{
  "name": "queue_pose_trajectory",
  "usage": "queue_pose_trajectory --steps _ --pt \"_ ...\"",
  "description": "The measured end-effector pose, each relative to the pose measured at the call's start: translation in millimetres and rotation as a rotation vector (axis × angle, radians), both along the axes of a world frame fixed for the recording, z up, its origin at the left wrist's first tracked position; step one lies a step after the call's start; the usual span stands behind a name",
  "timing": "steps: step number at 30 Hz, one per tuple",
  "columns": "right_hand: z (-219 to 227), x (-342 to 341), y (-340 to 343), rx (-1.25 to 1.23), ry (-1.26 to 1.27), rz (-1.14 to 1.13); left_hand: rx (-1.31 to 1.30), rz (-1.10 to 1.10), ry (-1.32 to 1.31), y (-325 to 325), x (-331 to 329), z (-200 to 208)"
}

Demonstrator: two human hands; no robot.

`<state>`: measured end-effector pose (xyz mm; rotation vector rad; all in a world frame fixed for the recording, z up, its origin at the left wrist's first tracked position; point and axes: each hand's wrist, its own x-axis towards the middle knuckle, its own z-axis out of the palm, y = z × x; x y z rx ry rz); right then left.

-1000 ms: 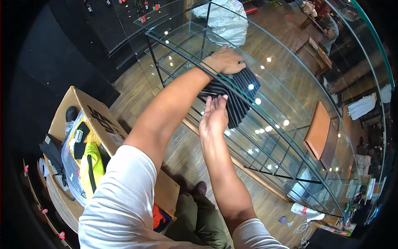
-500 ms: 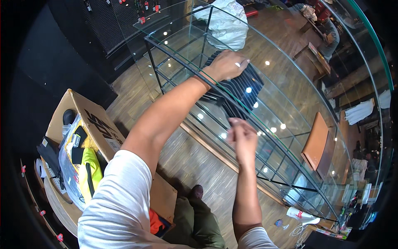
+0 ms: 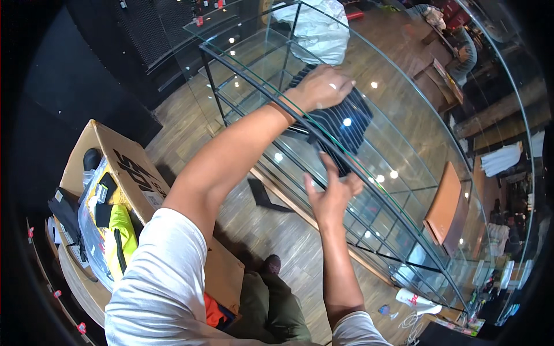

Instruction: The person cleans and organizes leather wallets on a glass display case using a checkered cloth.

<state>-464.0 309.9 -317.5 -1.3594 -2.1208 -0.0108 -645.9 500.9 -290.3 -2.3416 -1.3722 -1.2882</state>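
Observation:
Inside the glass display case (image 3: 398, 210), my left hand (image 3: 323, 87) lies on the upper part of a black piece with thin pale stripes (image 3: 352, 124). Its fingers are bent around the edge; the fingertips are partly hidden. My right hand (image 3: 333, 193) is just below, at the case's near metal rail, fingers spread with nothing in them. One of its fingers points toward the striped piece's lower end. A dark L-shaped piece (image 3: 266, 196) shows by the case's wooden base, apart from both hands; whether it touches the floor I cannot tell.
An open cardboard box (image 3: 135, 167) with a yellow-green pouch (image 3: 121, 236) and dark goods stands left. A white plastic bag (image 3: 320, 32) is behind the case. A tan leather panel (image 3: 444, 202) sits at the right. A cable (image 3: 412, 328) lies on the floor.
My right hand has gone from closed fingers to spread fingers. The dark L-shaped piece has come into sight by the wooden base. My left hand has barely moved on the striped piece.

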Motion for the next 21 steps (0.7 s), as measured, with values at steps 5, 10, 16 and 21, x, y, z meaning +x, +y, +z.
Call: queue_pose_trajectory --steps 5,10,16,21 --pt "2.1 8.8 22.5 0.009 0.290 0.029 -0.257 -0.028 0.095 -24.0 -15.0 13.2" --pt "-13.4 43.7 106.5 -0.301 0.817 -0.043 -0.193 -0.026 0.079 -57.7 -25.1 22.7" --pt "14.2 41.4 169.3 -0.603 0.948 0.054 -0.168 -0.089 0.380 -110.3 -30.3 15.5" --pt "0.3 34.2 198.0 -0.861 0.979 0.347 -0.222 -0.024 0.448 -118.5 -12.4 -9.3"
